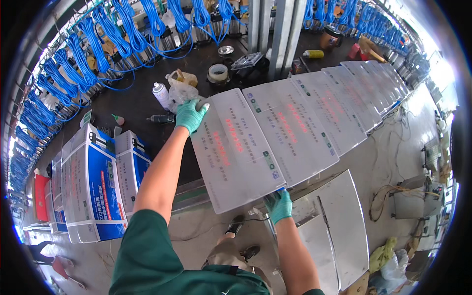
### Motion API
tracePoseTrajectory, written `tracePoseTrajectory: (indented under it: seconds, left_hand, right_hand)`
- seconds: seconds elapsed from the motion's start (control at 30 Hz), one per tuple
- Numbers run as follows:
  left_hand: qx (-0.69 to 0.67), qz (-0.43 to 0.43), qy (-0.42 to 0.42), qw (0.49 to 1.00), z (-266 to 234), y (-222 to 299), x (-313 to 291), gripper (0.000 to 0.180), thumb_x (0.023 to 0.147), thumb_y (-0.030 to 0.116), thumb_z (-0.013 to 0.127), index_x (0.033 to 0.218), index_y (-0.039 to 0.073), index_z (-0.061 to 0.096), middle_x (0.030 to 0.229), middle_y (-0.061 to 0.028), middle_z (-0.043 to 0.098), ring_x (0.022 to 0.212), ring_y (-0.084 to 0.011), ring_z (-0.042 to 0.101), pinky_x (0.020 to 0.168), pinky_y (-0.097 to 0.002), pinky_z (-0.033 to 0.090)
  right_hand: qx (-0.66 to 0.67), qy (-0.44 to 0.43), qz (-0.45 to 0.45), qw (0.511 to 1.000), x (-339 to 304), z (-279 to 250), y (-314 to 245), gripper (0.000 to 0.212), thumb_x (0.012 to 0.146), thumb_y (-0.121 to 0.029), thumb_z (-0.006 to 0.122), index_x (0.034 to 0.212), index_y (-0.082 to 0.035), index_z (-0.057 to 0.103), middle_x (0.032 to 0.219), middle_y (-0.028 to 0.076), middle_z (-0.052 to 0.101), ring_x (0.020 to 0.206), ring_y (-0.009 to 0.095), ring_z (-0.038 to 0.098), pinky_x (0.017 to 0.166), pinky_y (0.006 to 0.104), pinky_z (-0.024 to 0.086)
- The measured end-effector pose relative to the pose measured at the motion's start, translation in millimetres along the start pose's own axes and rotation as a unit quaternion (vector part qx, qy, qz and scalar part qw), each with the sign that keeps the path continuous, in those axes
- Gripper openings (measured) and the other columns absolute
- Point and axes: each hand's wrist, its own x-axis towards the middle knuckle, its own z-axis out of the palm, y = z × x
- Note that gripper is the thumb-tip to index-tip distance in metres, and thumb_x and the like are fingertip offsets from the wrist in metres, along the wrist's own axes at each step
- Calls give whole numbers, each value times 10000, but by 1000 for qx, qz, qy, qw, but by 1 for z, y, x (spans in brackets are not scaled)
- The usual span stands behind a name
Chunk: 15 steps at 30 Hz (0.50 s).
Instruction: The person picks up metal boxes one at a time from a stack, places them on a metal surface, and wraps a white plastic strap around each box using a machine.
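A row of pale grey cartons with red and dark print runs from the middle of the bench to the far right. At its near end is the nearest carton (231,152), its top face toward me, with a strip of blue showing at its lower right corner. My left hand (191,117), in a green glove, is closed round that carton's far left corner, thumb at the edge. My right hand (279,205), also gloved, grips the near right corner, its fingers partly hidden below the edge. The second carton (290,130) lies against the nearest one's right side.
Blue-and-white cartons (88,187) stand at the left. Behind my left hand are a spray can (161,95), a power tool (162,118), a clear plastic bag (183,93) and a tape roll (218,73). Metal posts (280,39) rise behind the row. A metal cabinet (334,231) stands at my right.
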Motion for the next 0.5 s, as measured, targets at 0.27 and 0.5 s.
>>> tracePoseTrajectory:
  seconds: [0.27, 0.5]
  left_hand:
    - [-106, -121, 108, 981, -62, -58, -161, 487, 916, 409, 783, 1179, 6, 711, 1112, -204, 670, 1040, -427, 647, 916, -494, 525]
    - [-506, -326, 105, 791, -59, -122, -227, 409, 1004, 371, 717, 1271, 62, 716, 1126, -46, 723, 989, -159, 650, 913, -337, 533]
  right_hand:
    - [58, -114, 17, 992, 3, 42, -3, 560, 1044, -497, 423, 1368, -107, 658, 1365, 133, 687, 1239, 364, 637, 1072, 515, 522]
    - [112, -81, 79, 987, -48, 46, 23, 597, 1009, -609, 495, 1284, -118, 694, 1311, 161, 702, 1190, 350, 654, 1045, 491, 528]
